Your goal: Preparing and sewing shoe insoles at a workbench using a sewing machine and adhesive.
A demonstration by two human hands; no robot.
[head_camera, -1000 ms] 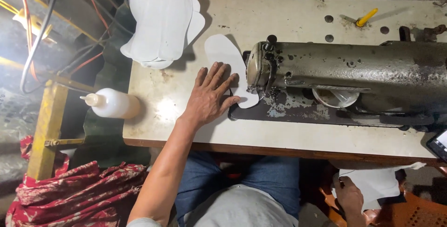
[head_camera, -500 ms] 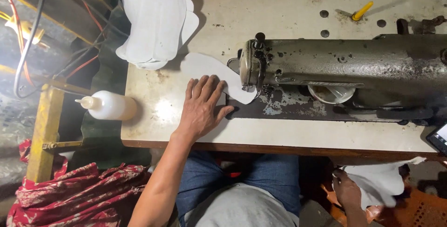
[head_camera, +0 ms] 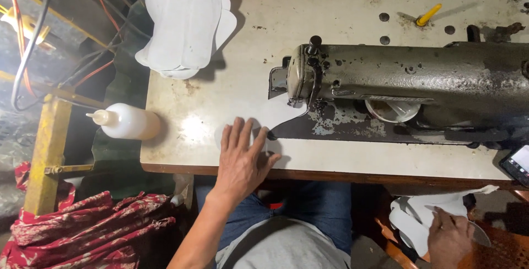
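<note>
L hand (head_camera: 241,161) flat, fingers spread, on white cut piece (head_camera: 273,116) at counter (head_camera: 330,161) front edge, by sewing machine (head_camera: 408,81). R hand (head_camera: 449,238) below counter grips white pieces (head_camera: 435,208). Stack of white pieces (head_camera: 184,23) back-left; glue bottle (head_camera: 128,122) left; yellow tool (head_camera: 428,14) behind.

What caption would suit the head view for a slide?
Left hand flat on a white cut piece at an old sewing machine; right hand holds white pieces below the table.
</note>
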